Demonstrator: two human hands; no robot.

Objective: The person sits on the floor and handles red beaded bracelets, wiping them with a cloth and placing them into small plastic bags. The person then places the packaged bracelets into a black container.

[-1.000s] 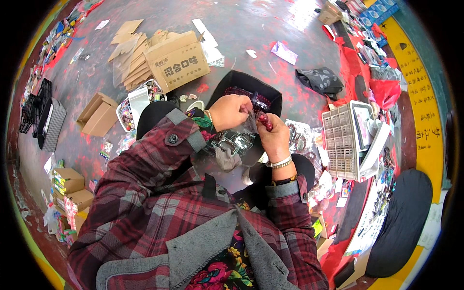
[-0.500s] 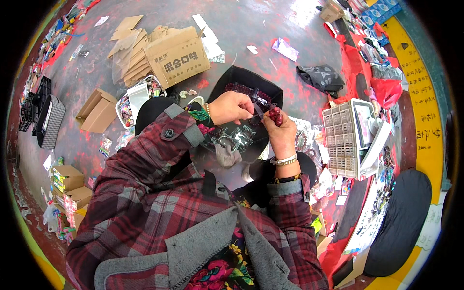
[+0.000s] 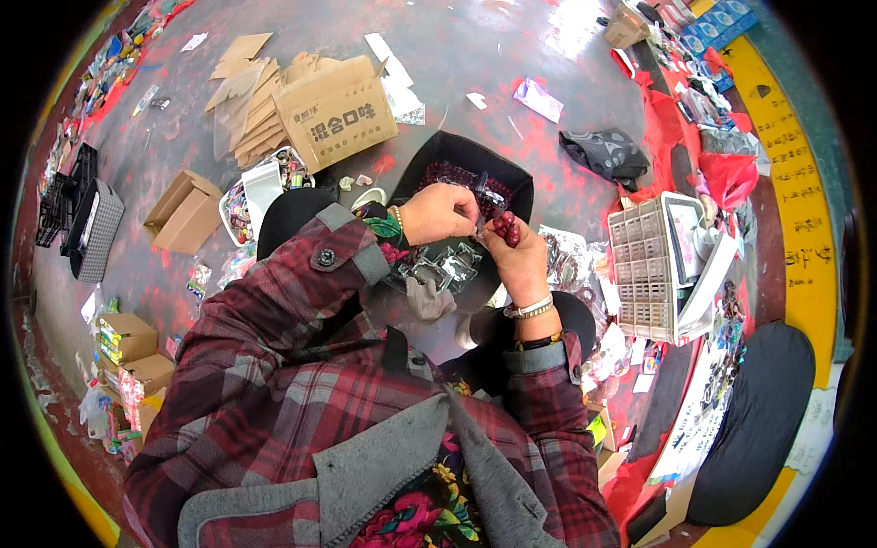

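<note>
My right hand (image 3: 522,267) is closed round a dark red bead bracelet (image 3: 507,229), which bulges out above the fingers. Close beside it, my left hand (image 3: 437,216) pinches with thumb and fingertips; what lies in that pinch is too small to make out. Both hands hover over a black open box (image 3: 512,163) between my knees. Dark red beads (image 3: 448,172) lie at the box's far end, partly hidden by my left hand. Shiny clear plastic packets (image 3: 452,263) and a grey cloth (image 3: 429,300) are at its near side.
An upturned cardboard carton (image 3: 336,114) leans by flattened cardboard (image 3: 260,119) beyond my left arm. A small open carton (image 3: 185,212) and a white basket of small goods (image 3: 239,215) stand at left. To the right are a cream plastic crate (image 3: 642,267) and a black bag (image 3: 605,155).
The hands have come closer together, the right one moving slightly left and down with the bracelet. The greyish strip seen between them earlier is now mostly hidden.
</note>
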